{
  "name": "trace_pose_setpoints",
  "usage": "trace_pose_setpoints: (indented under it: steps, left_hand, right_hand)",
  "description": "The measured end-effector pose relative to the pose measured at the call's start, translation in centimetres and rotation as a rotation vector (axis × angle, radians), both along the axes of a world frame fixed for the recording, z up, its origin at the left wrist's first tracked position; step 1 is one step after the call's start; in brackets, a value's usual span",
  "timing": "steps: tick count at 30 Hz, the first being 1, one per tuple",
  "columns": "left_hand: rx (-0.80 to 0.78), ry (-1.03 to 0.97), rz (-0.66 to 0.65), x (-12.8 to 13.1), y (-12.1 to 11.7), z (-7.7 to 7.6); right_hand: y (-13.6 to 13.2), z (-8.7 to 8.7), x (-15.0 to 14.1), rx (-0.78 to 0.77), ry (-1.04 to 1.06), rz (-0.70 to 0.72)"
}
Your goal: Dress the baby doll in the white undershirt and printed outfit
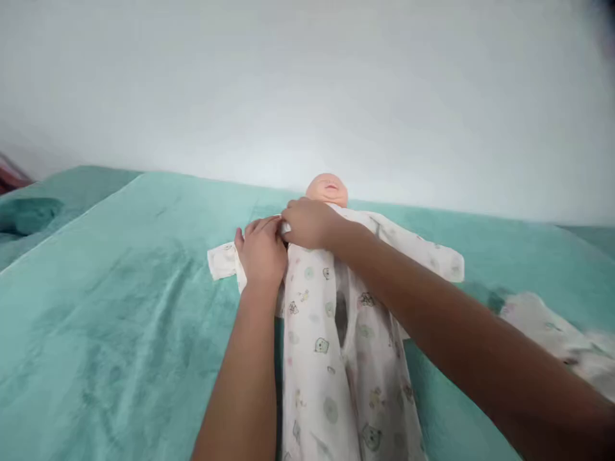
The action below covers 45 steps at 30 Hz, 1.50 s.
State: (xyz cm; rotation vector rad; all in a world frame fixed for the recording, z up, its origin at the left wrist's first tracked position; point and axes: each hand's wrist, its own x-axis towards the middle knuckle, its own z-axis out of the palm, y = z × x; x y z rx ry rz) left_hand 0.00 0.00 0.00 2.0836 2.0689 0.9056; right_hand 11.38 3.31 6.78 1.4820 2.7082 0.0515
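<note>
A baby doll (327, 188) lies on its back, dressed in white printed baby clothes (312, 320) with long sleeves and two legs stretching toward me. At the upper left of the garment, my left hand (263, 253) is closed on the cloth beside the left-side sleeve, fingers bent. My right hand (310, 223) reaches across the doll's chest, just below its head, and pinches the cloth there. The fingertips of both hands meet. What lies under them is hidden. The right forearm covers part of the chest and the right-side sleeve.
A teal plush blanket (120, 307) covers the surface beneath the doll. To the right lies another piece of white printed cloth (548, 326), blurred. A pale wall (288, 89) rises behind. Reddish fabric (12, 176) shows at the far left edge.
</note>
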Motion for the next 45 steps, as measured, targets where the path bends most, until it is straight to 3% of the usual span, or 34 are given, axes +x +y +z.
trace_pose_setpoints:
  steps: [3,7,11,17,20,23,28,31,34,37,40,43,45]
  left_hand:
    - [-0.009,0.029,0.003,0.2,0.1,-0.3]
    - [-0.005,0.021,0.011,0.2,0.1,-0.2]
    - [0.004,-0.022,0.032,0.1,-0.3,0.3]
    - [-0.031,-0.064,0.067,-0.2,-0.4,0.0]
    - [-0.103,-0.053,0.08,-0.3,-0.2,-0.3]
    - [-0.097,-0.022,0.083,-0.1,-0.3,0.0]
    - [0.131,0.138,-0.02,0.7,-0.8,0.9]
    - [0.08,0.164,-0.076,0.6,-0.6,0.9]
    - [0.02,0.141,0.019,-0.2,-0.1,0.7]
    - [0.011,0.096,0.171,-1.0,0.3,0.5]
    - [-0.01,0.075,0.278,-1.5,0.5,0.3]
    - [-0.071,0.086,0.291,-1.5,0.5,0.0]
    - [-0.062,0.088,0.274,-1.3,0.5,-0.1]
  right_hand:
    - [1.6,-0.6,-0.8,-0.149,-0.065,-0.003]
    - [2.3,-0.8,-0.8,-0.227,-0.068,-0.024]
    - [1.2,0.0,1.2,-0.163,0.063,-0.065]
    - [-1.1,1.3,6.7,-0.011,0.231,-0.32]
    - [-1.7,1.5,8.4,0.029,0.323,-0.369]
    - [-2.1,1.3,8.4,0.07,0.374,-0.362]
    - [-2.5,0.7,6.7,0.081,0.42,-0.238]
    - [-2.5,0.7,6.5,0.055,0.475,-0.198]
    - [-2.4,0.6,7.3,0.059,0.56,-0.24]
    - [-2.8,-1.0,9.3,0.119,0.626,-0.37]
    - [-4.2,-4.4,12.1,0.206,0.617,-0.502]
    - [-5.9,-8.0,15.1,0.281,0.581,-0.642]
    - [-6.5,-9.5,16.5,0.296,0.606,-0.698]
